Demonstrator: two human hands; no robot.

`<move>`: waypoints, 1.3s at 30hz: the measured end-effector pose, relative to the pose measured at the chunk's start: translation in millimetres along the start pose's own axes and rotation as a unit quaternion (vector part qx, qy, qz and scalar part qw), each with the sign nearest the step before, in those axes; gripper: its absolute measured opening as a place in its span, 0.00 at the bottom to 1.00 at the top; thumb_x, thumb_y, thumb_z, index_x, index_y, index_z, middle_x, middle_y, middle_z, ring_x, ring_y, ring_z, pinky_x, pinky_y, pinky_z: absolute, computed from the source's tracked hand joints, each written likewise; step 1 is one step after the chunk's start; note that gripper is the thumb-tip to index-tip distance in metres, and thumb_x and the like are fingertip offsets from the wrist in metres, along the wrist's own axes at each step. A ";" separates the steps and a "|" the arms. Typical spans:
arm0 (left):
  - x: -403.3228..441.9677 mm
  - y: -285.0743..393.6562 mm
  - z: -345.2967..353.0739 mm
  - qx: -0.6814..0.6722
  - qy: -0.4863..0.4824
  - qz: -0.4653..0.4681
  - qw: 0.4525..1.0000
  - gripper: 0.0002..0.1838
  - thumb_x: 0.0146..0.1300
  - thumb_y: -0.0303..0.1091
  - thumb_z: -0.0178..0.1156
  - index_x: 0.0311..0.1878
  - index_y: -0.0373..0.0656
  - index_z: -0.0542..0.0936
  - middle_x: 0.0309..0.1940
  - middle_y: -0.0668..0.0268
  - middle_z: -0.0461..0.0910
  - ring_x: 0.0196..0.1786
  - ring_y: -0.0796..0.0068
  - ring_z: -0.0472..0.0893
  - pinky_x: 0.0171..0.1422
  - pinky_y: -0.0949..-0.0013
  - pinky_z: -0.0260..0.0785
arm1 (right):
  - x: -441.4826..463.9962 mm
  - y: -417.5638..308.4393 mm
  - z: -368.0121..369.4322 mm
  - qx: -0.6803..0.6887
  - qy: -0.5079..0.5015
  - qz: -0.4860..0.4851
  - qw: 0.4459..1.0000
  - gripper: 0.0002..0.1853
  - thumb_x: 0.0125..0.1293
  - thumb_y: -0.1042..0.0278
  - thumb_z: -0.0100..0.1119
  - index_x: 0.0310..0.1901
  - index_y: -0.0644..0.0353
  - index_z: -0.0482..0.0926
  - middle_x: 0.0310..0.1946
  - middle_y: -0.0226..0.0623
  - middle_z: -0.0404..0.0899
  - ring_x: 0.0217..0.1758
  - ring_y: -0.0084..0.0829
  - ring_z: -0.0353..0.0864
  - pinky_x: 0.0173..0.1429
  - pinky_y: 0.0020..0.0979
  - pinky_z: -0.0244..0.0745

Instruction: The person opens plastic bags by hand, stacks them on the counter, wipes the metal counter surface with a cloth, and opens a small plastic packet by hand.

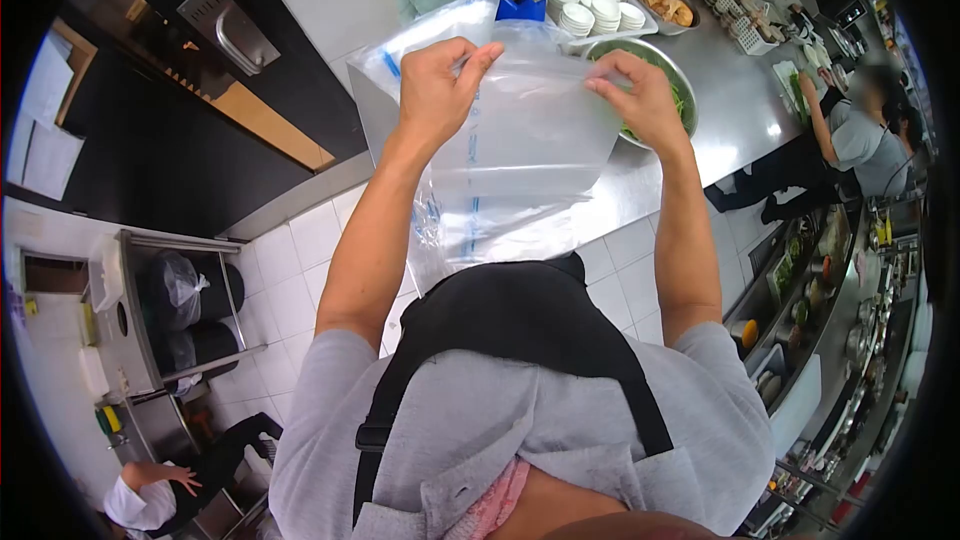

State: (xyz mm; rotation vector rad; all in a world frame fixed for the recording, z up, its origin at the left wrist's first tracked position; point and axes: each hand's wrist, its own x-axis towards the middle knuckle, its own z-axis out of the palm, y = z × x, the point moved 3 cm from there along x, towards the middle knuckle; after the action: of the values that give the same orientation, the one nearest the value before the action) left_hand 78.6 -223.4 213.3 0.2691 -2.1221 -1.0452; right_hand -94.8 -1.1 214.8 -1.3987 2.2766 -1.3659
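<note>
Plastic bag (540, 135), clear and spread between two hands above the near edge of the metal counter (735, 145): judged very light, limp and slick, apt to cling to itself, best pinched at the top edge near both corners. Left hand (440, 90) is raised, wrist bent inward, thumb and forefinger closed in a pinch on the film's left side, other fingers curled. Right hand (637, 98), before the bowl of greens (690, 80), arches over, thumb and fingertips nipping the right edge, no gap visible.
</note>
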 end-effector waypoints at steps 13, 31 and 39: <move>1.2 -0.7 -23.0 0.001 -0.066 -0.103 0.993 0.13 0.75 0.37 0.66 0.41 0.36 0.89 0.25 0.75 0.81 0.27 0.87 0.72 0.33 0.76 0.64 | 26.1 7.1 4.8 0.200 0.056 0.007 0.978 0.13 0.78 0.61 0.62 0.47 0.64 0.86 0.30 0.21 0.80 0.34 0.13 0.72 0.41 0.19 0.67; -80.3 -66.6 -37.5 -0.632 -0.031 -0.138 0.762 0.20 0.78 0.49 0.60 0.30 0.46 0.78 0.37 0.67 0.82 0.42 0.75 0.82 0.54 0.66 0.77 | 19.3 22.8 77.6 0.604 -0.060 0.075 0.791 0.13 0.77 0.62 0.58 0.35 0.60 0.78 0.32 0.29 0.78 0.40 0.23 0.79 0.54 0.30 0.76; -43.5 -132.1 -68.3 -0.505 0.161 -0.270 0.804 0.10 0.78 0.34 0.60 0.44 0.36 0.83 0.38 0.65 0.84 0.42 0.74 0.84 0.49 0.68 0.78 | 122.4 41.8 114.4 0.430 -0.002 0.103 0.897 0.12 0.77 0.61 0.59 0.39 0.61 0.83 0.31 0.28 0.80 0.35 0.21 0.76 0.44 0.28 0.74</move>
State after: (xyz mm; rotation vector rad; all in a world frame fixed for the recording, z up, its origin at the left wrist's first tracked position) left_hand 139.9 -328.7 117.6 0.4772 -0.9505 -2.1213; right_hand -129.4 -159.7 156.0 -0.8176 1.4020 -1.9120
